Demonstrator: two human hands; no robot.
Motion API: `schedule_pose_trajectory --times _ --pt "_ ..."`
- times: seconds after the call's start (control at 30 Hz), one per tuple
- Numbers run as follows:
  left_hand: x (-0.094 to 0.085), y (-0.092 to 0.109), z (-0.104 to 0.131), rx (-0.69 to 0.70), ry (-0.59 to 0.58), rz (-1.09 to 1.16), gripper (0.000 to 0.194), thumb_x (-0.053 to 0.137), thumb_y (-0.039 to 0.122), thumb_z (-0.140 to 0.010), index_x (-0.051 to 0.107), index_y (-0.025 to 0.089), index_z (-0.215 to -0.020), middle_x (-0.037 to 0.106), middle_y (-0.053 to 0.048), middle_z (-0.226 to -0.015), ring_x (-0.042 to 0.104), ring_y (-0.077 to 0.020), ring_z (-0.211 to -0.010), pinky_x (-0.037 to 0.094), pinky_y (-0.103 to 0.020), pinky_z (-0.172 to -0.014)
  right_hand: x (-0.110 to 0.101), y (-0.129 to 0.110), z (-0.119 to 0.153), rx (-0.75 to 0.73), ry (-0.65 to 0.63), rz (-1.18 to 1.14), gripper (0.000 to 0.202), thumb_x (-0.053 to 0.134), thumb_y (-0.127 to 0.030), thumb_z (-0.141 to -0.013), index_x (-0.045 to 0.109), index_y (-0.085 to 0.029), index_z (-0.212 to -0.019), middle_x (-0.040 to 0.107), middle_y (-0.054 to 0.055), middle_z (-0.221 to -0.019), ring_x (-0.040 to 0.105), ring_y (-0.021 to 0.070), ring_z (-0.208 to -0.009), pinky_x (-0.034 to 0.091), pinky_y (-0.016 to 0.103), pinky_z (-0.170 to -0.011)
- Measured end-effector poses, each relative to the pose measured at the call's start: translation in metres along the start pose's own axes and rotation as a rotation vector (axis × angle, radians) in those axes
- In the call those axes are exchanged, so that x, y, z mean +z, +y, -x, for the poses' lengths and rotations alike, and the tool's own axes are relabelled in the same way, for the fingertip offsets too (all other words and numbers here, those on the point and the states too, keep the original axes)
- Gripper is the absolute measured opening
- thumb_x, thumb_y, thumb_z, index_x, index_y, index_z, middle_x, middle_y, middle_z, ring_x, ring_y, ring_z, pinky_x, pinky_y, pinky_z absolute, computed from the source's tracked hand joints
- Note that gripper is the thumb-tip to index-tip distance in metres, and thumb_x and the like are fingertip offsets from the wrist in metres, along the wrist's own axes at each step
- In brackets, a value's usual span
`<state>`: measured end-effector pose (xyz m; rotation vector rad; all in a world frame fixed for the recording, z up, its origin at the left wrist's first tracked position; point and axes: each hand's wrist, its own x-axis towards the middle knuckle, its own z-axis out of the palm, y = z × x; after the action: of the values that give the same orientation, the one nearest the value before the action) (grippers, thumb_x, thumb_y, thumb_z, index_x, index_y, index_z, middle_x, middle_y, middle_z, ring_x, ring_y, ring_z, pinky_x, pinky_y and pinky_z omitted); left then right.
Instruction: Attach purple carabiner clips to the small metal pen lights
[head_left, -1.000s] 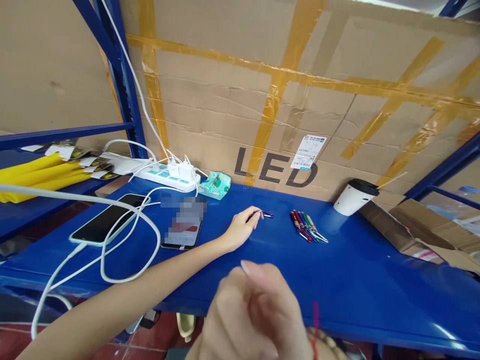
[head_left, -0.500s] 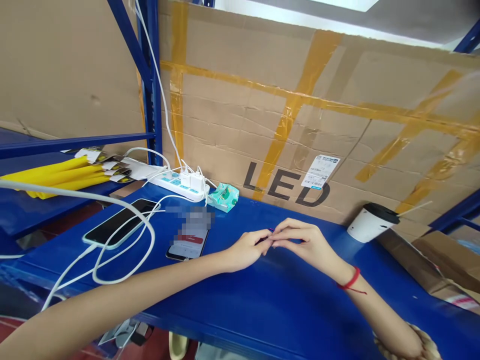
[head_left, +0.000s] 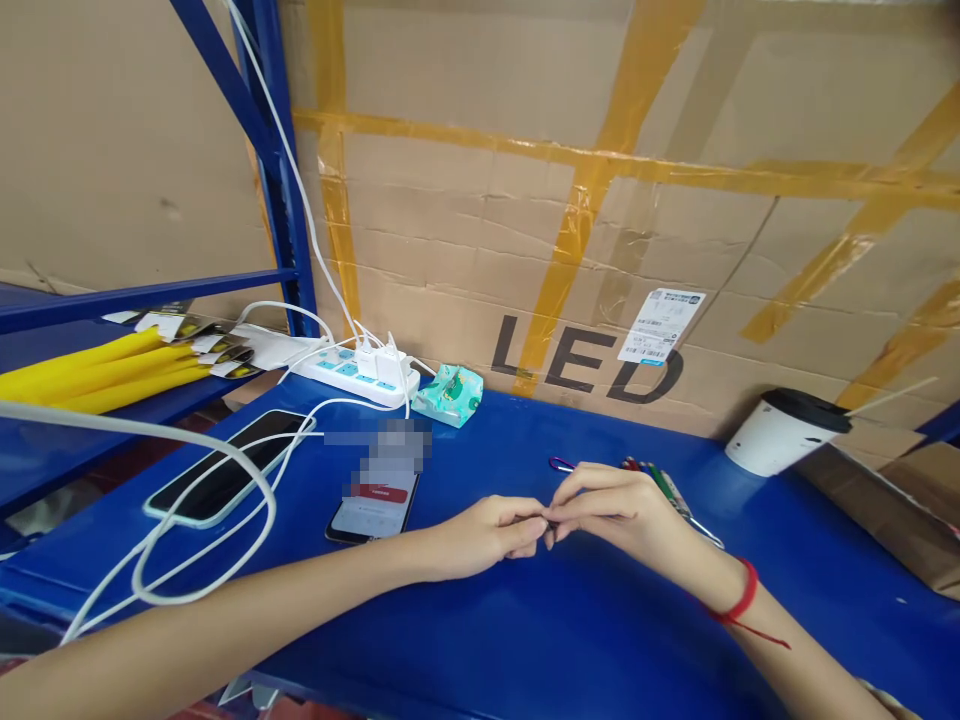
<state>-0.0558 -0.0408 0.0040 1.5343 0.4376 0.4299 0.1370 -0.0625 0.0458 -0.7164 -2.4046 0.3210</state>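
Note:
My left hand [head_left: 502,535] and my right hand [head_left: 611,505] meet fingertip to fingertip above the blue table [head_left: 525,640]. The fingers of both are pinched round something small and dark, mostly hidden between them. A purple carabiner [head_left: 560,464] shows just beyond my right fingers. Behind my right hand, partly covered by it, lie several slim red and green items [head_left: 664,485] with a silvery metal clip [head_left: 706,532] at the near end. A red string bracelet is on my right wrist.
Left of my hands lie a lit phone [head_left: 375,505] and a dark-screened phone [head_left: 225,470] under white cables. Behind are a power strip [head_left: 349,375] and a green packet [head_left: 452,396]. A lidded cup [head_left: 784,435] stands at right, yellow items [head_left: 97,370] at far left, a cardboard wall [head_left: 450,230] behind.
The view has shifted, and both hands appear lower and stay together. The carabiner and the slim coloured items now show beyond my right hand.

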Motion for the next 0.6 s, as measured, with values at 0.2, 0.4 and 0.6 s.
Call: schedule_pose_trajectory --times 0.2,0.4,0.6 --pt "-0.002 -0.001 0.005 -0.018 -0.028 -0.211 0.022 0.042 0.032 -0.087 0.055 0.015 -0.091 0.042 0.003 -0.070 0.035 -0.0068 -0.062 0.029 -0.019 -0.059 0.005 0.002 0.008 -0.010 -0.015 0.008 0.011 0.058 -0.014 -0.082 0.067 -0.015 -0.088 0.065 0.005 -0.075 0.059 0.0105 -0.068 0.048 0.020 -0.060" --pt "0.001 -0.006 0.006 -0.053 0.012 -0.421 0.023 0.037 0.026 -0.089 0.058 0.016 -0.091 0.044 0.004 -0.062 0.036 -0.0063 -0.054 0.028 -0.018 -0.052 0.008 0.004 0.013 0.027 -0.049 -0.021 0.008 0.059 -0.018 -0.083 0.066 -0.016 -0.085 0.065 0.004 -0.075 0.059 0.0108 -0.069 0.046 0.021 -0.061" --pt "0.007 -0.008 0.008 0.019 0.065 -0.614 0.025 0.033 0.022 -0.090 0.058 0.018 -0.090 0.057 0.000 -0.074 0.047 -0.0091 -0.062 0.033 -0.019 -0.060 0.013 0.004 0.018 0.024 -0.052 -0.011 0.009 0.056 -0.018 -0.085 0.065 -0.016 -0.086 0.065 0.004 -0.075 0.059 0.0114 -0.070 0.046 0.022 -0.061"
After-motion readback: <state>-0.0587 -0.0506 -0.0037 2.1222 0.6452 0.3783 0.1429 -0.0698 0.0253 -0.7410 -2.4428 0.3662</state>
